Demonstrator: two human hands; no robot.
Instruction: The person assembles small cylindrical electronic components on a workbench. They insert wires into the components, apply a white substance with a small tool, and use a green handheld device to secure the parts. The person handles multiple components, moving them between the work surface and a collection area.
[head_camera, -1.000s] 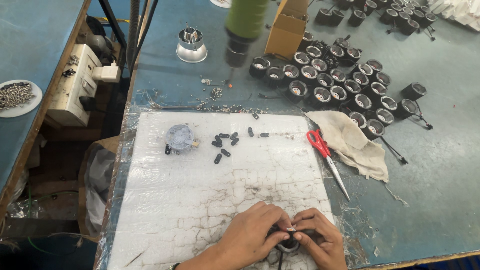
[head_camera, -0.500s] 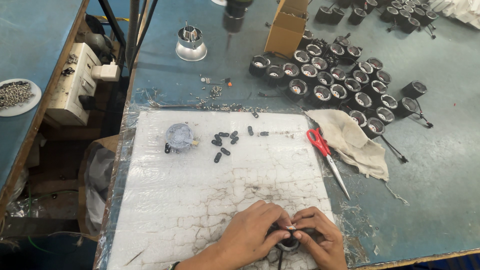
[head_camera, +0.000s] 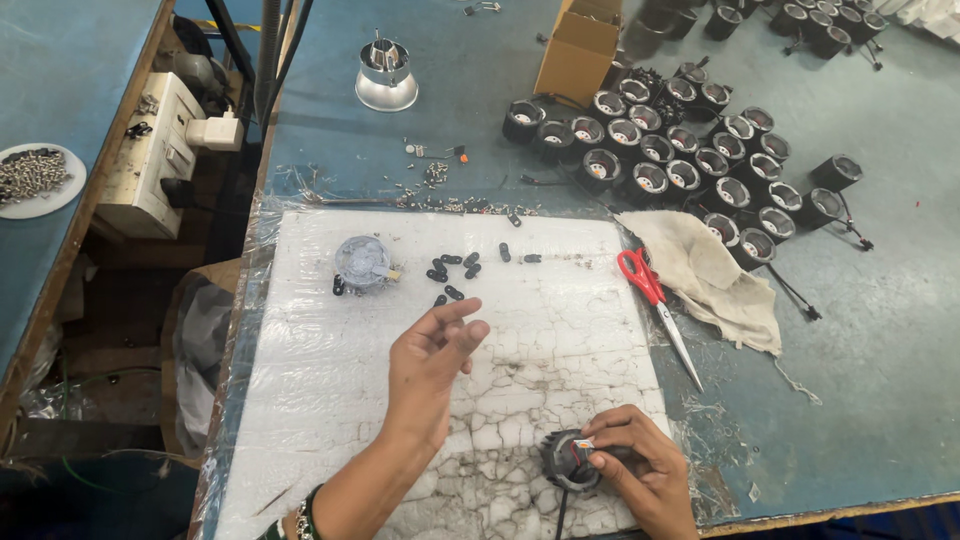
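Black lamp housing (head_camera: 566, 459) near board edge, right hand (head_camera: 640, 468) clamped on it, left hand (head_camera: 430, 360) lifted, fingers apart.

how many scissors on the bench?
1. The red-handled scissors lie at the white mat's right edge, beside the rag, above the right hand. Others could be hidden under the rag.

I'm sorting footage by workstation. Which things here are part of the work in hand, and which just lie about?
In hand: black lamp housing held by right hand; small black clips nearest left hand; finished housings.

Lying about: scissors, rag, cardboard box, silver reflector.
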